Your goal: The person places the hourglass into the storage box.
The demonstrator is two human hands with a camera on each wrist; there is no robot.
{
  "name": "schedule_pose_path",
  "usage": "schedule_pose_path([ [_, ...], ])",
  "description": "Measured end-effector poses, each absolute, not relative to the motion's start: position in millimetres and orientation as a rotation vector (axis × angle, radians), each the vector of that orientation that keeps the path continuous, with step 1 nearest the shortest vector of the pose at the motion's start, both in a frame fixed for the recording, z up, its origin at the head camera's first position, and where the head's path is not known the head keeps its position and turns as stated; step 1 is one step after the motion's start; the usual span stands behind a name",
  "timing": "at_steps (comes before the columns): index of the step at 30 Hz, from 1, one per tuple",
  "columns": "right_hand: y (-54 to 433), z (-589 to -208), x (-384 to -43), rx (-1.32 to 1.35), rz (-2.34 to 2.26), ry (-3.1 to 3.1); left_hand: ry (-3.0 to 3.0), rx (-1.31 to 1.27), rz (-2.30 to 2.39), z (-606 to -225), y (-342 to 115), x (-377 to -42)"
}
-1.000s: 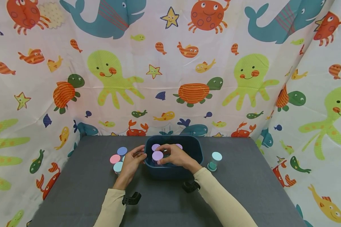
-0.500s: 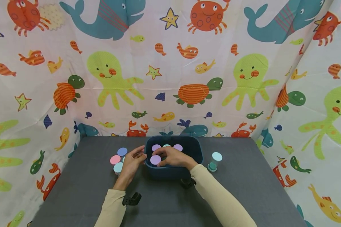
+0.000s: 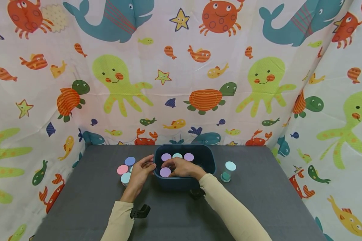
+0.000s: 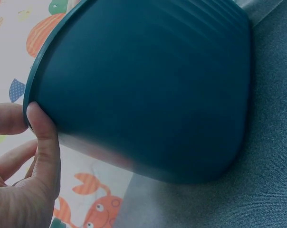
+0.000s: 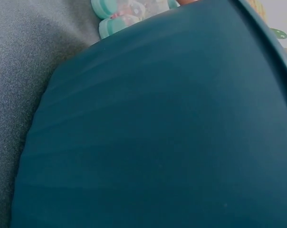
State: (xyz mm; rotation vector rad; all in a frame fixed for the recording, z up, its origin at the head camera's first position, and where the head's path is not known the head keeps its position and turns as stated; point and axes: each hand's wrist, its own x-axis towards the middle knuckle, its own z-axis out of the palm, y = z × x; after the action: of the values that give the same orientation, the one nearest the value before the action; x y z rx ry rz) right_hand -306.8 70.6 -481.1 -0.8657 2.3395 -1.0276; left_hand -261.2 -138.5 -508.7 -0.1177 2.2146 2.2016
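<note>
A dark blue plastic bin (image 3: 181, 184) stands at the middle of the table. My left hand (image 3: 141, 172) pinches its left rim between thumb and fingers, which the left wrist view shows close up on the bin wall (image 4: 148, 90). Inside the bin, my right hand (image 3: 184, 167) grips a purple-capped sand timer (image 3: 165, 172) at the front left corner. Only the cap of that timer shows; its body is down behind the front wall. Behind the hand, two more purple caps (image 3: 166, 157) and a pale mint cap (image 3: 177, 155) stand in a row.
A teal sand timer (image 3: 228, 171) stands upright right of the bin. Several capped timers cluster on the left, with blue (image 3: 129, 161), pink (image 3: 122, 169) and light blue (image 3: 125, 177) tops, partly behind my left hand. A sea-animal curtain (image 3: 181, 73) hangs behind the grey table (image 3: 253, 201).
My right hand has lowered the purple-capped sand timer deeper into the bin's front left corner, uncovering the caps behind it. My left hand stays on the rim.
</note>
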Motion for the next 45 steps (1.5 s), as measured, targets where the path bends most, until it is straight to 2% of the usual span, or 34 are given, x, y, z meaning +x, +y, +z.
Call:
schedule_pose_path([
  [21,75.8,-471.7,-302.6,-0.881,-1.135,2.254,2.188,-0.139,2.222,-508.9,-136.9,-261.9],
  [33,95.4,-459.4,-281.2,-0.865,-1.347,2.314,2.194,-0.138,2.226,-507.5,-136.4,-260.4],
  [45,125.5,-448.0,-258.9,-0.738,-1.569,2.354,2.197,-0.137,2.222,-510.1,-137.4,-261.2],
])
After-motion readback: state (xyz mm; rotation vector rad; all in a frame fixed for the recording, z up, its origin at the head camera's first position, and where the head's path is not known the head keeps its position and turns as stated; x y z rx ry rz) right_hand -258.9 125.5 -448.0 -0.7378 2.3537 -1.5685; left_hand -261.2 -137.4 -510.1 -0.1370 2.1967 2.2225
